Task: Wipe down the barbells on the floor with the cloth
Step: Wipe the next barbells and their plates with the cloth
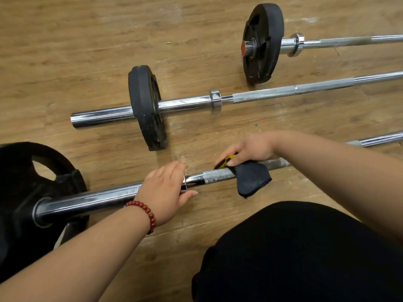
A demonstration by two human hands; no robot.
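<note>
The nearest barbell (91, 199) lies on the wooden floor (87, 40) under both hands. The left hand (165, 188), a red bead bracelet (148, 212) at its wrist, rests over the bar at its collar (185, 183), with the fingers laid loosely across the top and the thumb stretched out on the near side. It grips nothing. Just to its right, the right hand (250, 149) holds the cloth (253, 179), a dark one with a yellow patch. Its fingers are curled round the cloth and press it onto the knurled shaft, and a loose flap hangs over the near side of the bar. To the left of the left hand the bar's big black plate (26, 192) stands on edge. Beyond the hands the middle barbell (261, 95) and the far barbell (340, 41) lie roughly parallel, well apart from both hands.
</note>
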